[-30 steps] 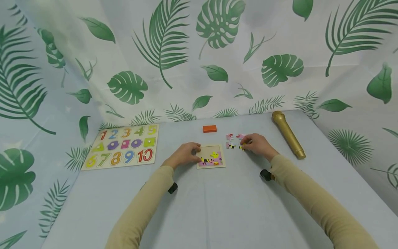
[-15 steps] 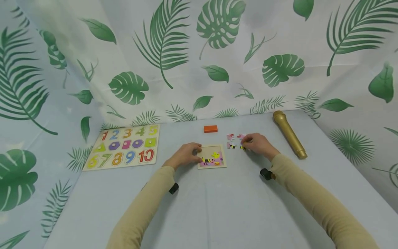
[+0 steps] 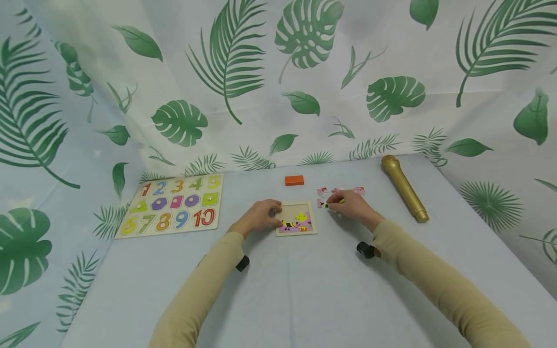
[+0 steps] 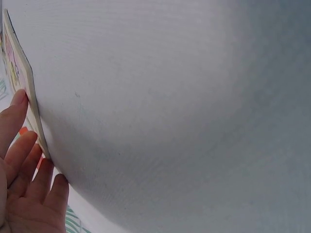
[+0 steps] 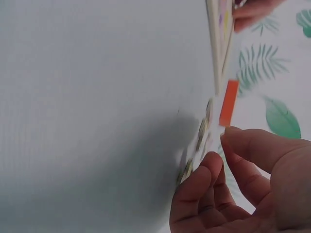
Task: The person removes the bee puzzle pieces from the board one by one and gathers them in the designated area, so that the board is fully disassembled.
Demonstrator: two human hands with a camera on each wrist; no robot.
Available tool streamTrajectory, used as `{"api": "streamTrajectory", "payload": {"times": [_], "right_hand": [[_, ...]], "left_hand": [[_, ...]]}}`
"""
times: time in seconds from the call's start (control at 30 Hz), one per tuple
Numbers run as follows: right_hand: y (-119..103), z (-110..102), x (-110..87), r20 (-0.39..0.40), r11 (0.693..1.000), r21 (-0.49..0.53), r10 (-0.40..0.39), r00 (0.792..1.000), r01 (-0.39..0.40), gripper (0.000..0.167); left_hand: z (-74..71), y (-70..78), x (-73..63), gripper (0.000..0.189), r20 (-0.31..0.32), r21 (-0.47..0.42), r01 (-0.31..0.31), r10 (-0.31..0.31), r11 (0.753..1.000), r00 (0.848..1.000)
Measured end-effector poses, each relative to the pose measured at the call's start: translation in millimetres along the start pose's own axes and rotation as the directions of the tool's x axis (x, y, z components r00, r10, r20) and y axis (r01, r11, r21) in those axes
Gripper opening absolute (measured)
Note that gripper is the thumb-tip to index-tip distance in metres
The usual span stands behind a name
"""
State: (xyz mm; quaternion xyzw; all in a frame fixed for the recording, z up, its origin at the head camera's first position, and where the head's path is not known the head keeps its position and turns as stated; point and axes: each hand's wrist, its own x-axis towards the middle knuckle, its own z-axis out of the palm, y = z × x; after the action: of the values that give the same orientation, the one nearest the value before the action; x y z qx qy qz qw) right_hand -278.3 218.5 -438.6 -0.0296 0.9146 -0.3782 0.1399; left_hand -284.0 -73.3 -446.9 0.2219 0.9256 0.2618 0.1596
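Puzzle tray [image 3: 294, 211] btwn hands [image 3: 257, 217] [image 3: 354, 206], against L.

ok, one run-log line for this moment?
left hand: touches left side of puzzle tray | tray: partly filled | right hand: at loose pieces, grip unclear | orange block: beyond tray

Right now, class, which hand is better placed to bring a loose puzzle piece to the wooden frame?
Probably the right hand: it is at the loose puzzle pieces, though whether it pinches one is unclear. The left hand touches the left side of the wooden frame, so could steady it.
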Motion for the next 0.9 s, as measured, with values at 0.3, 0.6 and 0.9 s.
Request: {"api": "streamTrajectory", "payload": {"times": [0.3, 0.6, 0.9], "right_hand": [[-14, 25, -1.0, 0.08, 0.998, 0.057, -0.034, 0.996, 0.03, 0.026], [-30, 47, 2.3, 0.085, 0.996, 0.03, -0.084, 0.993, 0.082, 0.032], [-42, 54, 6.1, 0.12, 0.969, -0.145, -0.182, 0.976, 0.199, 0.032]], "left_hand": [[-0.4, 1.2, 0.1, 0.049, 0.002, 0.007, 0.008, -0.008, 1.0, 1.0], [0.3, 1.9, 1.1, 0.049, 0.008, 0.008, 0.031, -0.031, 0.999, 0.999], [0.2, 2.3, 0.1, 0.046, 0.009, -0.01, 0.039, -0.039, 0.999, 0.999]]}}
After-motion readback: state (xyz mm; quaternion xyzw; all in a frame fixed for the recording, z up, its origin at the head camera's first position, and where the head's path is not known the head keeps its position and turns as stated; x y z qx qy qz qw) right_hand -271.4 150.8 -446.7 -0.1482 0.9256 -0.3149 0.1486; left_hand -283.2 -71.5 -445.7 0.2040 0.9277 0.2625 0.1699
